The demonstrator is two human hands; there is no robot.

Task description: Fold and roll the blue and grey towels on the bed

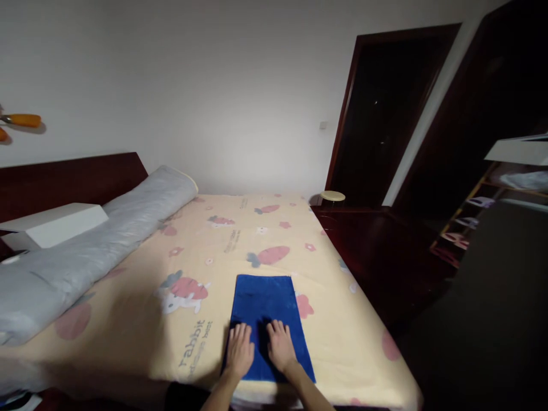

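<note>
The cloth [263, 302], a deep blue rectangle with a soft, slightly napped look, lies flat near the close edge of the bed, its long sides running away from the person. Parts of it are hidden beneath both hands and the right forearm, and shadow around the fingers makes its middle hard to read. The left hand [240, 349] rests palm down along its left side, the right hand [281, 346] just beside, nearer the middle; the fingers of each are extended, slightly bent and a little spread, pressed on the fabric and gripping nothing. The palms and the undersides of the fingers cannot be seen, and both forearms are cut off by the bottom edge. Around the cloth spreads a pale yellow sheet [240, 257], lightly creased, printed with carrots, flowers, rabbits and lettering, some of it too blurred to make out. A long grey roll [141, 205], smooth and faintly shiny, lies by the dark headboard [77, 177]; a white angular box [64, 222], cut off at the left, sits against it. Farther off, a round-topped stool [333, 196] stands near a dark door [389, 114] whose details sink into gloom. At right, a rack [466, 220] is partly covered by a dark shape, unclear in kind.
</note>
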